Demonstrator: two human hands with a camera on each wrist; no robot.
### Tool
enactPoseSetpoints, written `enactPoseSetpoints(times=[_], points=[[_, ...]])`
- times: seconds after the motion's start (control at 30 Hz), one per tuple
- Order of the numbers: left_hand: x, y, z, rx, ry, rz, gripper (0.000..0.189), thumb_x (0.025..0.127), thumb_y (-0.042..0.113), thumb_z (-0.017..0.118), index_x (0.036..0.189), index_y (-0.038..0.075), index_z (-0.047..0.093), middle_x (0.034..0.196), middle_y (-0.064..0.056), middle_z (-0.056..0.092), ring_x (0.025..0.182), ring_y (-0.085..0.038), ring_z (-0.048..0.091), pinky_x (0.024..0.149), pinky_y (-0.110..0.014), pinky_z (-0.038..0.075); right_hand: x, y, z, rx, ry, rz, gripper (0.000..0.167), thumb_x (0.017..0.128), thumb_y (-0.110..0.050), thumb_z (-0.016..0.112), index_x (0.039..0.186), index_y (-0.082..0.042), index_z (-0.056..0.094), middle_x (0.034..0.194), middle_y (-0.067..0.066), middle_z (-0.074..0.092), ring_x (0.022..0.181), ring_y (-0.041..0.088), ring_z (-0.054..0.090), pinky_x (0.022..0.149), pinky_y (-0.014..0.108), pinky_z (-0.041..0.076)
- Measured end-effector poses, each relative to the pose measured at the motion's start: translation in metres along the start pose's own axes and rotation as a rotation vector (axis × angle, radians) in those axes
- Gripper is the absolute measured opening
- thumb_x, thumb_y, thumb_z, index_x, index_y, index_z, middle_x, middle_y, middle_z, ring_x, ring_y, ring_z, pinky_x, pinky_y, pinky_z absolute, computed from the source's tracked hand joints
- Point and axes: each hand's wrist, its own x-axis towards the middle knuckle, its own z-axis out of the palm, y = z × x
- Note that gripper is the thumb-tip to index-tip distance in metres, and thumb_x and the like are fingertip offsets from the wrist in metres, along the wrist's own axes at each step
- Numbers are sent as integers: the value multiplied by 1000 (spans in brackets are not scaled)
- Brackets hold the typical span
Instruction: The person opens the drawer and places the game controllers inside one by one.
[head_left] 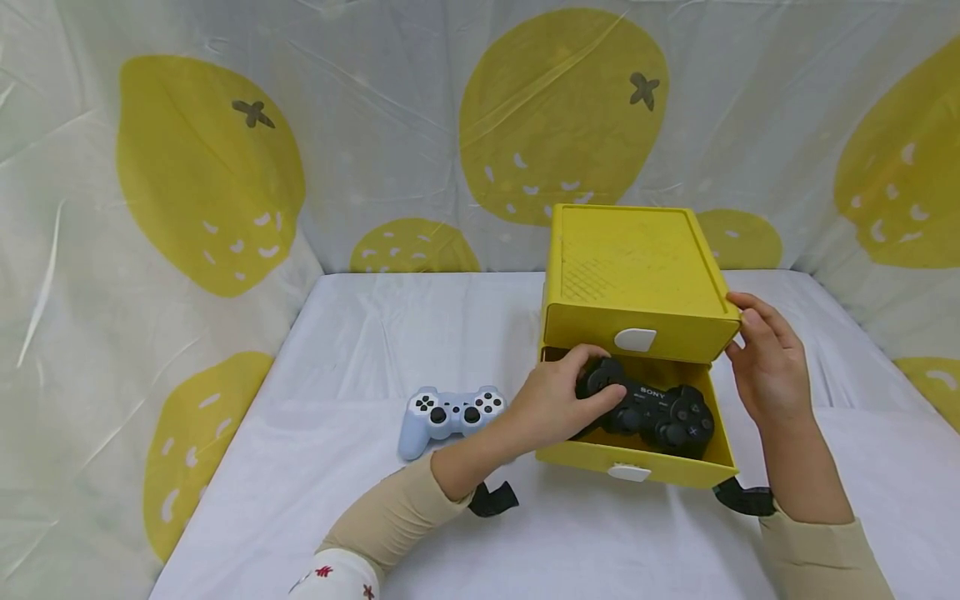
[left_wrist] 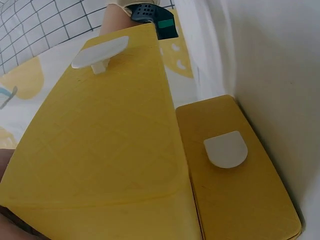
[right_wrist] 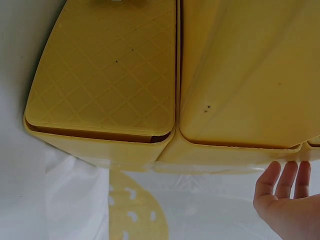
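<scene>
A yellow drawer box [head_left: 630, 258] stands at the right of the white surface. Its middle drawer [head_left: 686, 475] is pulled out, while the upper drawer front with a white knob [head_left: 635, 339] is closed. A black Sony game controller [head_left: 667, 417] lies in the pulled-out drawer, its left end raised a little. My left hand [head_left: 551, 404] reaches over the drawer's left side and grips that end between thumb and fingers. With extended fingers my right hand [head_left: 771, 367] touches the box's right side near its upper front corner. The right wrist view shows those fingers [right_wrist: 285, 180] against the box.
A light blue game controller [head_left: 446, 417] lies left of the box, partly behind my left forearm. Below the pulled-out drawer, a lower drawer [left_wrist: 220, 195] with a white knob is closed. A lemon-print curtain [head_left: 390, 125] surrounds the back and sides.
</scene>
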Motion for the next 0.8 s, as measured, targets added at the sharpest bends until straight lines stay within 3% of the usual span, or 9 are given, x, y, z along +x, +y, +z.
enactPoseSetpoints(times=[0.17, 0.37, 0.8], points=[[0, 3, -4, 89, -58, -14, 47, 97, 37, 60, 136, 14, 47, 106, -1, 64, 83, -9, 57, 69, -17, 47, 0, 0, 0, 2, 2, 2, 30, 103, -8, 46, 127, 5, 59, 118, 8, 56, 117, 22, 48, 96, 27, 43], [0, 7, -6, 181, -93, -7, 40, 97, 31, 62, 129, 10, 52, 112, -2, 63, 94, -10, 55, 80, -17, 45, 0, 0, 0, 5, 7, 3, 30, 103, -8, 46, 126, 5, 59, 118, 8, 56, 116, 22, 48, 95, 27, 44], [2, 10, -5, 227, -106, -45, 34, 97, 29, 61, 125, 10, 55, 103, 0, 64, 86, -9, 55, 73, -17, 45, -1, 0, 0, 3, 0, -4, 30, 103, -8, 46, 126, 5, 59, 118, 8, 56, 115, 21, 49, 96, 26, 44]])
